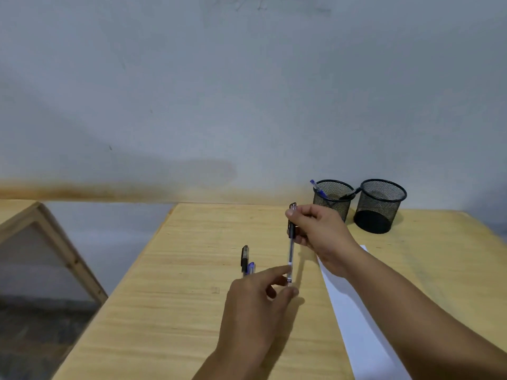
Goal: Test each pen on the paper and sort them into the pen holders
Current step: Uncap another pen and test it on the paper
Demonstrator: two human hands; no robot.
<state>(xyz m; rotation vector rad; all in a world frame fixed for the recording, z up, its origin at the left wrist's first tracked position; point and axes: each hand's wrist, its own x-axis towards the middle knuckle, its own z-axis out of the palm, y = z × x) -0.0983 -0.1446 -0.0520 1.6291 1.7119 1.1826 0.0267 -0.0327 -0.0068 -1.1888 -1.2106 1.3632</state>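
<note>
- Two hands are over the wooden table (192, 270). The right hand (319, 234) holds one clear pen (291, 250) with a black cap, its fingers curled round the capped upper end, the pen standing nearly upright above the table.
- The left hand (258, 303) pinches the lower end of that same pen between thumb and forefinger.
- Two more pens lie side by side on the table just left of the hands: one black-capped pen (244, 257) and one blue-capped pen (251, 268), partly hidden behind the left hand.
- One sheet of white paper (354, 311) lies on the table under the right forearm.
- Two black mesh pen holders stand near the wall, just beside each other. The left holder (333, 200) contains two pens, one blue and one black; the right holder (380, 205) shows no pens.
</note>
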